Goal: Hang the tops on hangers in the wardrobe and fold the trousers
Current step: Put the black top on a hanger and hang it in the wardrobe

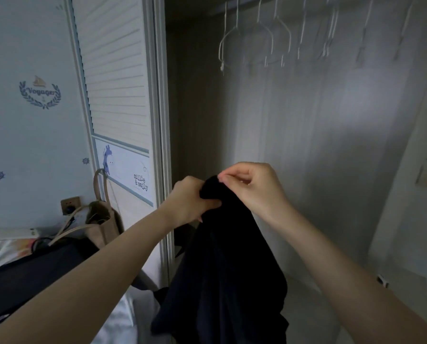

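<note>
Both hands — left hand (191,198) and right hand (251,186) — pinch the black garment (222,269) bunched at its top; a loosened pinch would probably drop it before reaching the hangers (257,40).

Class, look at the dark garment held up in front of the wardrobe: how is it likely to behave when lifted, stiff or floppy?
Probably floppy: the dark garment hangs in loose folds below the left hand and right hand. Likely light, since pinching its top holds it up. It may slide off if draped carelessly on the hangers.
</note>
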`<move>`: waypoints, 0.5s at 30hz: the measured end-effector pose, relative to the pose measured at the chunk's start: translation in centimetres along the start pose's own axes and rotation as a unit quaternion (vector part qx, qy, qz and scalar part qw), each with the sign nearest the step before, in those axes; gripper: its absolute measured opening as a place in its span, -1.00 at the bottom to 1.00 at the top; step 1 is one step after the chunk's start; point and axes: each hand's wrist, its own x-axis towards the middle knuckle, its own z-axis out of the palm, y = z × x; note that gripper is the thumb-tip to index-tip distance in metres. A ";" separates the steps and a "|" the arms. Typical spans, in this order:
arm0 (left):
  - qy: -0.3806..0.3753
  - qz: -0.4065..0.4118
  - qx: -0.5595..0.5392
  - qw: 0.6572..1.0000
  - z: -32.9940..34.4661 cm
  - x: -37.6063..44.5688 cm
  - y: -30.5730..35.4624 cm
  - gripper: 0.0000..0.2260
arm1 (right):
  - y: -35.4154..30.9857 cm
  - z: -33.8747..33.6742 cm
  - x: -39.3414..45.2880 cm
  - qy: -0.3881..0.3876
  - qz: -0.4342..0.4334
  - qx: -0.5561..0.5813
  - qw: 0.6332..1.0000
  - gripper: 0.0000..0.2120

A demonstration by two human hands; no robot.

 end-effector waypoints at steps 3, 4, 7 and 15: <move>0.041 -0.002 -0.041 0.998 2.1 2.9 1.3 -0.95 | 4.8 -3.0 -1.0 0.088 0.028 -0.072 0.993 -0.80; 0.050 0.000 -0.053 0.997 2.6 3.7 2.0 -0.92 | 6.3 -3.5 -1.3 0.047 0.078 -0.101 0.991 -0.73; 0.085 0.006 -0.087 0.993 1.7 4.9 3.8 -0.82 | 8.8 -2.8 -2.4 -0.110 0.222 -0.148 0.957 -0.63; 0.122 -0.050 -0.142 0.981 -2.2 8.2 5.2 -0.78 | 7.6 0.4 -1.8 -0.150 0.210 -0.002 0.966 -0.71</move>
